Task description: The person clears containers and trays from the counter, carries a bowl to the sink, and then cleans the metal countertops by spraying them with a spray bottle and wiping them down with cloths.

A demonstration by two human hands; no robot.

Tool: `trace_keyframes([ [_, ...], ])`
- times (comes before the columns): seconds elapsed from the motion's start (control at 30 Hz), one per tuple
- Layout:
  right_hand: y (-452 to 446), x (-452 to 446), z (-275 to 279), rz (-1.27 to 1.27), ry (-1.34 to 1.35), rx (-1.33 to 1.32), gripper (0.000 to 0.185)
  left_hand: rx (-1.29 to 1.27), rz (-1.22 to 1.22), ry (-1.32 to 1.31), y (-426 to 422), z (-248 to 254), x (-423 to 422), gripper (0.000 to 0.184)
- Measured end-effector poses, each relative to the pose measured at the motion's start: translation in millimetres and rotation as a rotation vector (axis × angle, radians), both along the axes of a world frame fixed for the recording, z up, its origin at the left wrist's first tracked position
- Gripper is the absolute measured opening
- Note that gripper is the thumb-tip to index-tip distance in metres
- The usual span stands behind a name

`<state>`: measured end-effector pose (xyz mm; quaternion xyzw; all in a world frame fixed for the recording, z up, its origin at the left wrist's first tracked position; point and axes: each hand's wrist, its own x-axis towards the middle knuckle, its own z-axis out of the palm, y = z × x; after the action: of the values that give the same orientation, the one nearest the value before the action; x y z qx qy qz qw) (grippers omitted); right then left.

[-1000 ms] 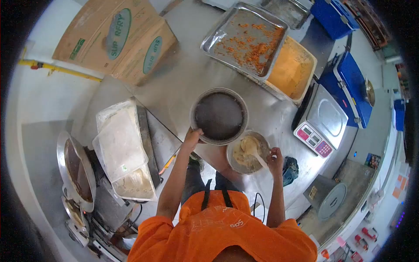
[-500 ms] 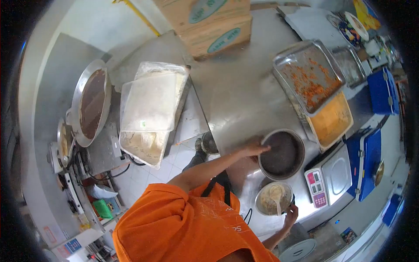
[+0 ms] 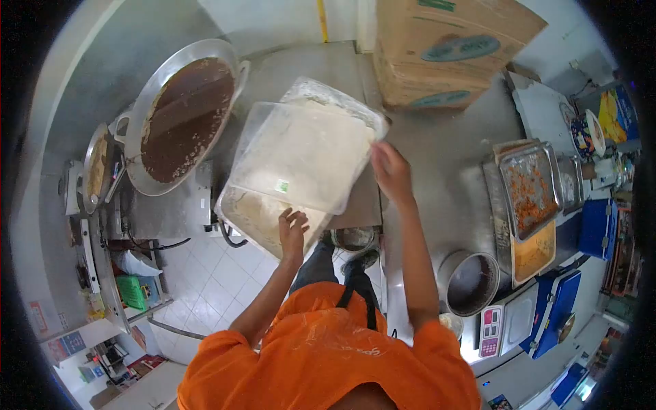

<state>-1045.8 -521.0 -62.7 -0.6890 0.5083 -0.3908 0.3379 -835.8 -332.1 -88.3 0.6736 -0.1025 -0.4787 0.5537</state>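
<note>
My left hand [image 3: 294,229] has its fingers apart over the near end of a tray of pale flour [image 3: 256,219]; whether it touches the flour I cannot tell. A translucent lid [image 3: 294,154] with a small green label lies over most of that tray. At the tray's right edge is my right hand [image 3: 391,171], its fingers bent close to the rim; the fingertips are too unclear to show a grip. The pot of dark liquid [image 3: 471,282] stands on the steel table to the right. Below it, my right arm partly hides the bowl [image 3: 451,324].
A large pan of brown oil [image 3: 186,119] is at the upper left, beside a smaller pan [image 3: 98,167]. Cardboard boxes [image 3: 437,65] stand at the back. On the right are a tray with orange crumbs [image 3: 529,191], an orange powder tray [image 3: 535,254], a scale [image 3: 517,324] and blue coolers [image 3: 552,314].
The view has swung left to the flour tray. My left hand has left the pot, and my right hand has let go of the bowl and moved to the tray's right edge.
</note>
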Motion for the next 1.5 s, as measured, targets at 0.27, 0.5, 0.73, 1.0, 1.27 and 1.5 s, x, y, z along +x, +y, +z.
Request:
trace_keyframes([
  [0.27,-113.1,138.2,-48.0,0.218,0.659,-0.01,0.047,-0.093,0.155,0.288,-32.5,-20.1,75.1,0.036],
  [0.5,-48.3,116.6,-41.1,0.107,0.475,0.272,0.042,0.014,0.001,0.236,4.9,-27.4,107.9,0.033],
  [0.73,-134.7,97.5,-33.6,-0.291,0.717,-0.371,0.041,0.035,0.211,-0.568,80.3,3.6,138.4,0.081],
  [1.0,-141.4,28.9,-79.1,-0.202,0.609,0.134,0.038,0.133,0.056,0.039,66.7,-8.6,160.2,0.065],
  [1.27,-55.3,-110.2,-73.5,-0.463,0.378,0.201,0.031,0.149,-0.294,-0.107,5.9,-13.9,146.2,0.065],
  [1.5,54.1,-259.8,-5.5,-0.814,0.322,-0.16,0.025,0.065,-0.305,-0.245,5.0,-58.1,143.7,0.072],
])
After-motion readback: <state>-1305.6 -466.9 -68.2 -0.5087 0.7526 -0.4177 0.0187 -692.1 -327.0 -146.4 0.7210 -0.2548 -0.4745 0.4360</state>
